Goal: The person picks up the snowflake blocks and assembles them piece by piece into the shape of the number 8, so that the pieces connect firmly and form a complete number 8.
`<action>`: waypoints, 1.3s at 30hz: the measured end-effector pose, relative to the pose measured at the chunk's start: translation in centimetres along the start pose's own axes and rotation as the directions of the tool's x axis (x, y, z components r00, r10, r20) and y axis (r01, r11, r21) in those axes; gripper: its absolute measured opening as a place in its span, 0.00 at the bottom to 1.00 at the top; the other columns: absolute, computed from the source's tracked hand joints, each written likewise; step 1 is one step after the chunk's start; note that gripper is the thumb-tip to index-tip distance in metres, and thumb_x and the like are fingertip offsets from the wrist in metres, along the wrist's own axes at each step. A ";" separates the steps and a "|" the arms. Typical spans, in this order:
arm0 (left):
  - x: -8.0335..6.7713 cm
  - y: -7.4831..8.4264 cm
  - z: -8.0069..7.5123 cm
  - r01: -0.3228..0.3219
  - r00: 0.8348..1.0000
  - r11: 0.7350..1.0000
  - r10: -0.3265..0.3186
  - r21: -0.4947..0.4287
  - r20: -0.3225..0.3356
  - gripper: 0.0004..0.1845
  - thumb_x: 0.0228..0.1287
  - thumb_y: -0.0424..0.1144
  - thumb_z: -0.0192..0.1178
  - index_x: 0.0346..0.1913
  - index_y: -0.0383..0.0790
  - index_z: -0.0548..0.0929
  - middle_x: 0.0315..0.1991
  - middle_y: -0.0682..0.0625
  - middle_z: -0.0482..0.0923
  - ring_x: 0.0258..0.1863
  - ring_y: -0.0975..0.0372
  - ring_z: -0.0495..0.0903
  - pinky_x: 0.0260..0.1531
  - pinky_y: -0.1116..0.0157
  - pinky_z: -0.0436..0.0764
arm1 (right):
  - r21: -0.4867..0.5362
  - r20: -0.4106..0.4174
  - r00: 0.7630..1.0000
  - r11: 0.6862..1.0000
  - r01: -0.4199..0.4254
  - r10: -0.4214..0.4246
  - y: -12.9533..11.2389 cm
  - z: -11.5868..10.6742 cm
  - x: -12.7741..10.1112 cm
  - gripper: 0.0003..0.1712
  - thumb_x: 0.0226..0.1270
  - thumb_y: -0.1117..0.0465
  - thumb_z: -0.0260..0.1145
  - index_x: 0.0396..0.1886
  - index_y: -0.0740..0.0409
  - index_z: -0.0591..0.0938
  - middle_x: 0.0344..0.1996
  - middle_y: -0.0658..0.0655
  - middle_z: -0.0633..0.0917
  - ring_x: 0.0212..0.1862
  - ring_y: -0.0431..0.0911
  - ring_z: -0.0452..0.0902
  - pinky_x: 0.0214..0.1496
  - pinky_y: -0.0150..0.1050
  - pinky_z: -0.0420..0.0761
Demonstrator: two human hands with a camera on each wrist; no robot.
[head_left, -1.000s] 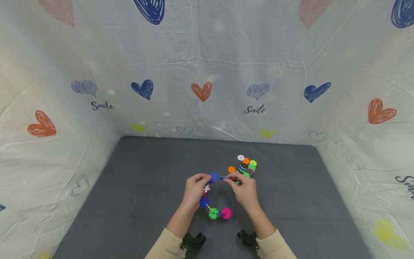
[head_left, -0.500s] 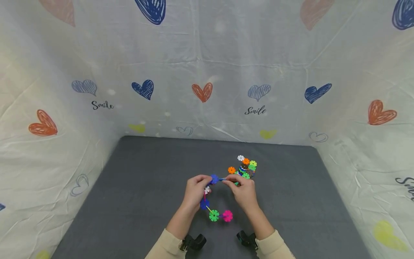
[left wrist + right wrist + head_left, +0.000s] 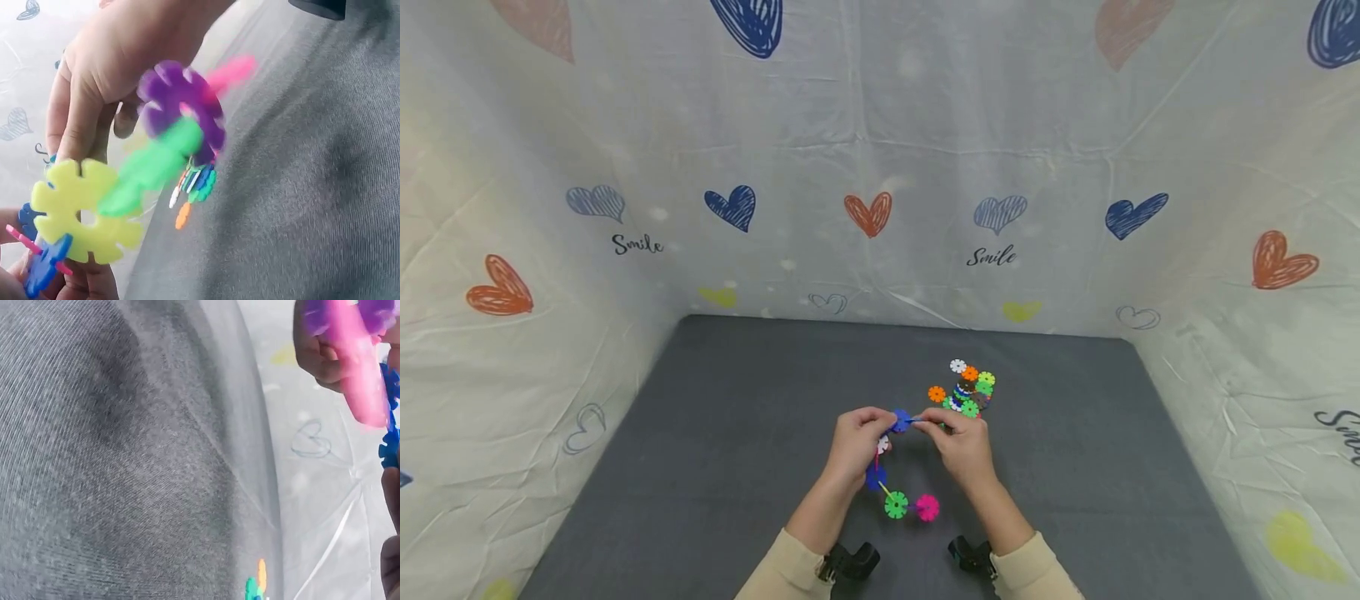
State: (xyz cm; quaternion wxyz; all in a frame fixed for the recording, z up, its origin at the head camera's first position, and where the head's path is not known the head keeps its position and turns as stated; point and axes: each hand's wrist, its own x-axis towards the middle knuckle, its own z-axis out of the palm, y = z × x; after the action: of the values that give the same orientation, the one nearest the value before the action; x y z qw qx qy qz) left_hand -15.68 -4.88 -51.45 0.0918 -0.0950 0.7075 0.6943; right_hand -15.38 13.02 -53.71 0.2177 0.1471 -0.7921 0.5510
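In the head view my left hand point(image 3: 880, 421) grips the top of a chain of plastic snowflake discs point(image 3: 887, 487) that hangs down through white, blue, green point(image 3: 896, 504) and pink point(image 3: 927, 507) pieces. Its top blue disc point(image 3: 901, 419) sits between my two hands. My right hand point(image 3: 927, 422) pinches a small blue piece against that disc. The left wrist view shows the chain close up: a yellow disc point(image 3: 87, 219), a green one point(image 3: 156, 165) and a purple one point(image 3: 187, 106). A pink disc point(image 3: 356, 362) and a blue edge point(image 3: 390, 425) fill the right wrist view's corner.
A pile of loose coloured discs point(image 3: 970, 387) lies on the grey mat point(image 3: 737, 400) just beyond my right hand. White cloth walls printed with hearts point(image 3: 868, 212) close in the back and both sides. Black wrist mounts point(image 3: 850, 560) show at the bottom.
My hands have come closer together, and the blue piece in my right hand now meets the chain's top blue disc. The hanging chain has sunk slightly.
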 end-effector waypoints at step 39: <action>0.5 -0.5 -2.0 0.056 0.987 0.996 -0.045 -0.069 0.151 0.12 0.77 0.37 0.54 0.47 0.27 0.80 0.43 0.35 0.85 0.38 0.57 0.87 0.34 0.63 0.85 | -0.518 -0.084 0.786 0.647 -0.560 0.613 7.1 -5.1 1.5 0.20 0.63 0.45 0.74 0.39 0.55 0.81 0.28 0.53 0.79 0.29 0.49 0.73 0.30 0.41 0.68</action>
State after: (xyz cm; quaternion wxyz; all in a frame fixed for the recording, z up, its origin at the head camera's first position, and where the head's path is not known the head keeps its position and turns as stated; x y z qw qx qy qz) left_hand -15.99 -6.91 -51.97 0.1585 -0.0637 0.6703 0.7222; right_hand -19.05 20.29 -57.14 0.0190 -0.1540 -0.9239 0.3498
